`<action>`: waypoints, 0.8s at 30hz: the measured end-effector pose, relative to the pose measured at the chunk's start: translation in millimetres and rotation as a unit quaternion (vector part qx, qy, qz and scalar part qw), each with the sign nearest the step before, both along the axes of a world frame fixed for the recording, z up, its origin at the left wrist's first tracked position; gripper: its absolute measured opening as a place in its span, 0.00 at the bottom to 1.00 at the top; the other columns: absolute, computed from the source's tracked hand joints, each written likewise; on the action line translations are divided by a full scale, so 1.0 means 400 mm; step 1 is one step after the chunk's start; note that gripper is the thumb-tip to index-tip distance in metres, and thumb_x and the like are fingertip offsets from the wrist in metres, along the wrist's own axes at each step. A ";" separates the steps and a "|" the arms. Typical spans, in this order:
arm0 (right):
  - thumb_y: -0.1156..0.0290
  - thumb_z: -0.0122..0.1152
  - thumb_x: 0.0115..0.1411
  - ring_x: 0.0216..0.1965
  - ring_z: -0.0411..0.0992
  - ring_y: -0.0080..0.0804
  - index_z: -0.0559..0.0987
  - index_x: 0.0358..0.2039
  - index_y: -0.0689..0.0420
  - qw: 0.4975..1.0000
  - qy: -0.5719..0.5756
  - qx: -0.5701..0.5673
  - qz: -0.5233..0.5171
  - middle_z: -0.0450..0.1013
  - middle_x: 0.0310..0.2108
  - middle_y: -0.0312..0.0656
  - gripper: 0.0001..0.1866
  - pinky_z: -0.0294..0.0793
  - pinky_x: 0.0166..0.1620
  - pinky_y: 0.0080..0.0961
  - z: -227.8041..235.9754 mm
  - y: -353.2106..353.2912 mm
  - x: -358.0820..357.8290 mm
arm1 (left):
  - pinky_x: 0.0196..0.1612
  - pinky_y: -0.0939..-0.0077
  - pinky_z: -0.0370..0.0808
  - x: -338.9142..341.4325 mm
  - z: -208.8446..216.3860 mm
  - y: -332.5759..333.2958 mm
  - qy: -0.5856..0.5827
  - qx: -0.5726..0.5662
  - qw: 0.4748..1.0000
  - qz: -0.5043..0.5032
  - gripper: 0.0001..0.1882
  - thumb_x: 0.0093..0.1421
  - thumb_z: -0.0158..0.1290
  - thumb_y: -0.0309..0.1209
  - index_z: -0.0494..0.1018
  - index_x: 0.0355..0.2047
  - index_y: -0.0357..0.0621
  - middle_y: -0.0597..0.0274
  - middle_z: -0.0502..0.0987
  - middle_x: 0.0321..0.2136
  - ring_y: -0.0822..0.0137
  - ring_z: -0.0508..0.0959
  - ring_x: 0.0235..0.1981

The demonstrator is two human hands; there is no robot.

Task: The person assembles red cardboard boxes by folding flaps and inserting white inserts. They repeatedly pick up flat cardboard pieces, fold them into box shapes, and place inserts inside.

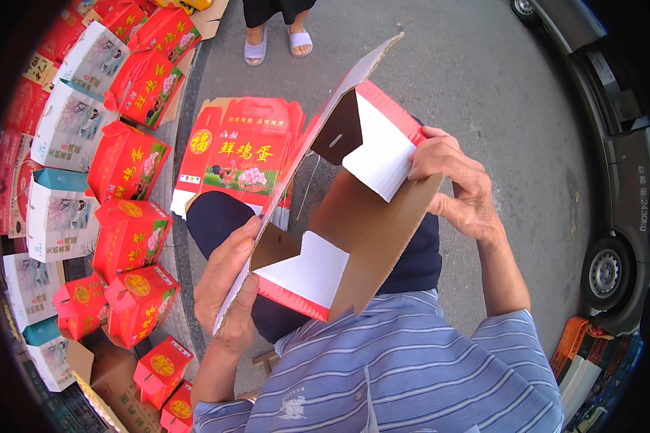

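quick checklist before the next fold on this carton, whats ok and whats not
1. Left hand grips the lower edge of the half-open carton: ok.
2. Right hand holds the upper white flap: ok.
3. Lower white flap is turned inward, not creased flat: not ok.
4. Carton walls squared up: not ok, the brown inside panel lies open and slanted.
5. Stack of flat cartons lies on the ground past the knees, apart from the hands: ok.
6. Finished red boxes stand in rows to the left, apart from the carton: ok.
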State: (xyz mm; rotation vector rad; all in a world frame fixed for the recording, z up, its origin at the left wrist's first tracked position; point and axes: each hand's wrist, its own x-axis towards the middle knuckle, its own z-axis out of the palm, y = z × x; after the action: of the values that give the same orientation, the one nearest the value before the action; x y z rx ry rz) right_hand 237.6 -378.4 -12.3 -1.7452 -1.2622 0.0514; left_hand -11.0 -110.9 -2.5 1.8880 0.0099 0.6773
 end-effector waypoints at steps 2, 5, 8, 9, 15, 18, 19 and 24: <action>0.57 0.79 0.53 0.48 0.79 0.36 0.85 0.40 0.54 0.999 0.031 0.012 0.002 0.82 0.38 0.37 0.19 0.61 0.71 0.56 -0.012 0.004 0.021 | 0.64 0.55 0.72 -0.015 -0.014 -0.034 0.008 0.000 1.000 0.011 0.21 0.70 0.54 0.29 0.73 0.61 0.33 0.33 0.76 0.58 0.42 0.78 0.60; 0.57 0.81 0.49 0.51 0.78 0.38 0.85 0.42 0.53 0.993 0.107 0.048 0.012 0.82 0.40 0.37 0.22 0.56 0.74 0.58 -0.036 0.016 0.059 | 0.63 0.53 0.72 -0.013 -0.010 -0.044 -0.003 0.073 0.996 -0.059 0.32 0.63 0.64 0.37 0.71 0.63 0.30 0.31 0.73 0.60 0.40 0.77 0.61; 0.57 0.82 0.47 0.50 0.78 0.37 0.86 0.39 0.52 0.985 0.156 0.070 0.038 0.82 0.39 0.36 0.21 0.53 0.75 0.59 -0.049 0.020 0.084 | 0.67 0.52 0.66 -0.008 -0.005 -0.017 0.037 -0.098 0.981 -0.164 0.53 0.58 0.60 0.66 0.69 0.64 0.27 0.35 0.73 0.59 0.45 0.74 0.61; 0.57 0.82 0.47 0.50 0.78 0.36 0.86 0.38 0.52 0.983 0.158 0.073 0.054 0.81 0.38 0.36 0.21 0.53 0.75 0.60 -0.059 0.015 0.096 | 0.67 0.52 0.66 -0.003 -0.003 -0.003 0.051 -0.174 0.962 -0.204 0.57 0.57 0.56 0.73 0.68 0.64 0.27 0.36 0.73 0.59 0.46 0.74 0.61; 0.59 0.84 0.42 0.46 0.78 0.35 0.87 0.34 0.51 0.964 0.183 0.117 0.153 0.80 0.35 0.35 0.19 0.49 0.75 0.61 -0.064 0.079 0.123 | 0.55 0.68 0.72 0.212 -0.002 0.037 0.061 -0.159 0.982 -0.085 0.40 0.69 0.55 0.56 0.64 0.67 0.35 0.56 0.71 0.53 0.66 0.74 0.51; 0.62 0.85 0.42 0.47 0.78 0.35 0.87 0.35 0.51 0.956 0.186 0.143 0.174 0.81 0.36 0.36 0.19 0.50 0.75 0.60 -0.074 0.110 0.138 | 0.52 0.72 0.73 0.336 0.013 0.045 0.058 -0.246 0.965 -0.076 0.46 0.68 0.54 0.58 0.56 0.73 0.36 0.54 0.70 0.56 0.68 0.72 0.55; 0.62 0.85 0.42 0.47 0.78 0.35 0.87 0.35 0.52 0.958 0.183 0.136 0.173 0.81 0.36 0.36 0.19 0.49 0.75 0.59 -0.071 0.119 0.137 | 0.56 0.71 0.71 0.339 0.012 0.044 0.065 -0.237 0.967 -0.071 0.45 0.68 0.53 0.56 0.56 0.73 0.36 0.52 0.68 0.59 0.66 0.70 0.59; 0.60 0.85 0.44 0.50 0.78 0.37 0.85 0.37 0.54 0.980 0.117 0.043 0.153 0.82 0.40 0.37 0.22 0.48 0.76 0.57 -0.030 0.128 0.131 | 0.74 0.63 0.53 0.343 -0.003 -0.005 0.031 -0.076 0.995 -0.056 0.41 0.65 0.51 0.43 0.56 0.73 0.33 0.47 0.63 0.69 0.56 0.60 0.72</action>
State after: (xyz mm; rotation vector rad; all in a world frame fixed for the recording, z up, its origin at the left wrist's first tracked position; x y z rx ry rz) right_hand 290.0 -327.2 -24.3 -1.4121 -1.3259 0.3650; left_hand 126.1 -113.1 -3.7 1.7488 -0.0047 0.5255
